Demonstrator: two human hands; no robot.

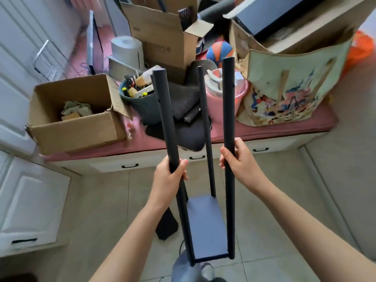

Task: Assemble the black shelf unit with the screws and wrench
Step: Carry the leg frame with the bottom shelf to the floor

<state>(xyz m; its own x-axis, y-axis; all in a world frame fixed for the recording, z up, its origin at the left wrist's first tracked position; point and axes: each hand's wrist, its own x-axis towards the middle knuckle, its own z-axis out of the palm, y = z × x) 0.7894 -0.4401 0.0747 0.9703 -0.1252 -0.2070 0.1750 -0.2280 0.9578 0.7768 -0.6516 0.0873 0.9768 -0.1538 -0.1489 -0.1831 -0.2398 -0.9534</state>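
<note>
Holding the black shelf unit (205,226) upright over the tiled floor (274,210): left hand (168,178) is wrapping the near-left post (164,119), right hand (237,157) is clasping the near-right post (228,98), both clamped. One shelf panel (206,228) is sitting low between the posts. Risk, as judged: the free upper post ends may be splaying, straining the low joints; screws and wrench are not showing.

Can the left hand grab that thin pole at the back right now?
Probably not yet. The left hand is wrapped round the front left pole, so it is busy. The thin back pole stands bare with nothing in front of it, so letting go first should make it easy.
</note>
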